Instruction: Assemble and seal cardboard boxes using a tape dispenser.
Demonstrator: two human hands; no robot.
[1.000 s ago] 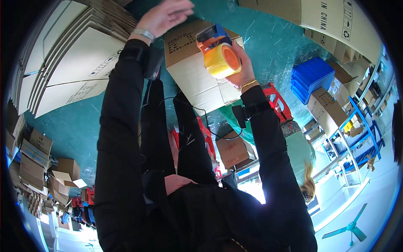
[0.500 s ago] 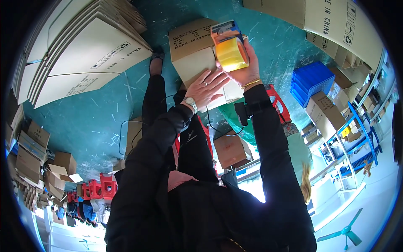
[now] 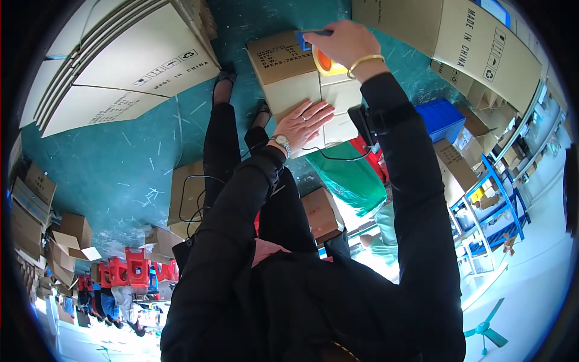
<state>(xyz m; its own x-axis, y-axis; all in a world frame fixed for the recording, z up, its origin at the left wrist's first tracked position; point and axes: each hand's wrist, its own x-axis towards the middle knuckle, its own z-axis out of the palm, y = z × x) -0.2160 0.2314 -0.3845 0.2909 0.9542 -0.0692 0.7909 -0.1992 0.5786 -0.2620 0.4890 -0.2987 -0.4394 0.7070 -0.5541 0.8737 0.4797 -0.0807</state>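
Green, scuffed floor (image 3: pixel 139 175) spreads below a person in black sleeves. At upper left stands a tall stack of flattened cardboard (image 3: pixel 139 66); at upper right is a large carton (image 3: pixel 416 27). Both are apart from the hands, so a knock against either looks unlikely.

In front of the person, close to their feet, sits a tan box (image 3: pixel 283 87). What it rests on is mostly hidden; if that support is narrow, hard pressure near the far edge could tip or slide the box. A green bag (image 3: pixel 347 175) lies just beside the box's near side and might get pinched under it if the box shifted.

The left grip (image 3: pixel 303 120), a bare hand, lies flat with fingers spread on the box's pale face, holding nothing. Its fingertips reach close to a seam (image 3: pixel 321 87), so tape run along there could stick to them, or the cutter could nick them.

The right grip (image 3: pixel 354 45) is wrapped round a tape dispenser (image 3: pixel 324 62), blue with an orange-centred yellow roll, at the box's far edge beside the printed side. The hand hides the tape's loose end, so contact cannot be told; a twisted wrist could start the strip crooked.

A thin black cable (image 3: pixel 344 160) loops across the bag and could snag on a corner. A gold bracelet (image 3: pixel 365 59) might catch sticky tape.
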